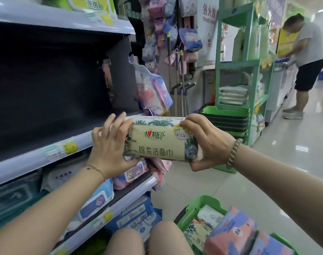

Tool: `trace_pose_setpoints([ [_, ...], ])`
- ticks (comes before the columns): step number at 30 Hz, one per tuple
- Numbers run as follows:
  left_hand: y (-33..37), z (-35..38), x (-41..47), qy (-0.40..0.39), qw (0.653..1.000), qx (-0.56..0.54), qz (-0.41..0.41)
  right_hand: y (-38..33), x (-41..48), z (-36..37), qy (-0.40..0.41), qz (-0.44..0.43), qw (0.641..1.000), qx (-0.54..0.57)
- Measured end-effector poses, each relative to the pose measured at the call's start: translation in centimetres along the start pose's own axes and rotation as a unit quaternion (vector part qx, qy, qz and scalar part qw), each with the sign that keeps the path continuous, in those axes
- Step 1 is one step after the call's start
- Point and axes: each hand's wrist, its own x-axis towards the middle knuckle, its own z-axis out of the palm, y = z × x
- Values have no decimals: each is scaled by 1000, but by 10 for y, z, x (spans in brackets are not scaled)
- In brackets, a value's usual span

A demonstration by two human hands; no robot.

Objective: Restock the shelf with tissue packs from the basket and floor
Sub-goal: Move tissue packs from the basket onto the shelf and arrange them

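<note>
Past the aisle end I see a green rack (237,64) with folded white cloths (233,95) on a lower tier, and a stack of green and black tubs (228,118) at its foot. Grey mop handles (178,85) stand upright beside hanging pastel pouches (191,40), a white banner (208,24) behind them. Far right, a person (310,50) in a white shirt and dark shorts bends over a counter (283,70)

1 tissue pack (158,142) up, 4 packs (232,236) in 1 basket (203,199)

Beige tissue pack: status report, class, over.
Left hand, right hand grip beige palm-print tissue pack by its ends. Pack outside dark shelf bay. Path looks open.
</note>
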Motion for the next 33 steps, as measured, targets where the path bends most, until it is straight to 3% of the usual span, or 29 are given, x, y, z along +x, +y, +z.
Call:
trace_pose_setpoints([
  [5, -33, -25, 4, 3, 1000, -11, 19, -1, 30, 7, 11, -33, 999, -4],
  [10, -59, -50, 5, 22, 999, 14, 39, 3, 55, 21, 3, 7, 998, -57],
  [16, -83, -64, 7, 23, 998, 54, -13, -5, 98, 50, 39, 47, 998, -11],
  [22, -101, -60, 14, 49, 998, 49, 1, -10, 140, 87, 32, 115, 991, 58],
  [27, -120, -56, 19, 20, 997, 32, -66, -18, 169, 97, 44, 127, 988, 82],
  [33, -132, -39, 19, -4, 987, 13, -159, -15, 191, 116, -1, 157, 981, 118],
])
